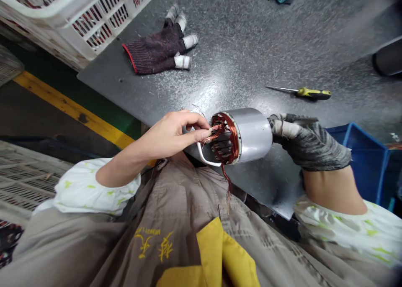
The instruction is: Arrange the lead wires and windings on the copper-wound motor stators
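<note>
A motor stator (256, 134) lies on its side near the table's front edge, its copper windings (234, 138) facing left. My bare left hand (180, 132) pinches a bundle of copper wires (216, 131) at the winding end between thumb and fingers. A white sleeved lead (204, 157) curves below that hand, and a twisted copper strand (228, 182) hangs from the stator toward my lap. My right hand (297, 138), in a grey glove with taped fingertips, is at the stator's far right end; its fingers are partly hidden there, and a dark flat bar shows beside them.
A dark knitted glove (161, 46) with taped fingertips lies on the grey table (238, 48). Beyond the stator is a yellow-black screwdriver (312, 93). White plastic crates (78, 25) stand at upper left, a blue bin (361, 157) at right, and a black cylinder (389, 59) at far right.
</note>
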### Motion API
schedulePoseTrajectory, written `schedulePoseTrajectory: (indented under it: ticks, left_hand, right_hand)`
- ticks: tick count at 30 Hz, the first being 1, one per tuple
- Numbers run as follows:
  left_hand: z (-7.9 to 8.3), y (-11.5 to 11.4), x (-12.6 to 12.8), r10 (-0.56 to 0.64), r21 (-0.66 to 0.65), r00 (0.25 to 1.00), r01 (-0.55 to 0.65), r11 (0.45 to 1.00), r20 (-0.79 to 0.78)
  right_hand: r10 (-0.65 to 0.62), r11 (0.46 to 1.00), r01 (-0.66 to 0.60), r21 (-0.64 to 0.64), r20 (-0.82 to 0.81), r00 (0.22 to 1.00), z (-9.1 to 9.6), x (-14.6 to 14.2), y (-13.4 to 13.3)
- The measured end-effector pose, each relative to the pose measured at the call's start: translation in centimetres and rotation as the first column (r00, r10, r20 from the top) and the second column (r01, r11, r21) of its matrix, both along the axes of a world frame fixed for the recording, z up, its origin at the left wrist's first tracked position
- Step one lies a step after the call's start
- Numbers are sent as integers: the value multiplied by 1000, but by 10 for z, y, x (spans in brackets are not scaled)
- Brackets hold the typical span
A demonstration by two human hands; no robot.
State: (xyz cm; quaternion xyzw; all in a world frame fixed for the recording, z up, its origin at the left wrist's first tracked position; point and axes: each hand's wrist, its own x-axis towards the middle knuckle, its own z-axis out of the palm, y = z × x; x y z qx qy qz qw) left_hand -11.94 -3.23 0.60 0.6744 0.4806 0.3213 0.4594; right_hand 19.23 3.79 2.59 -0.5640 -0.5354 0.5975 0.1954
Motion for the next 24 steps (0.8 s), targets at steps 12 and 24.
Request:
schedulePoseTrajectory:
  ticks: [12,24]
  left_hand:
    - [1,0,-1,6,-11,1000,-6,1000,-8]
    - [2,0,0,22,7,999,-22,1000,-29]
  right_hand:
    - [70,993,-74,96,42,997,10,-1,7]
    - [131,991,-131,-6,44,990,7,5,17]
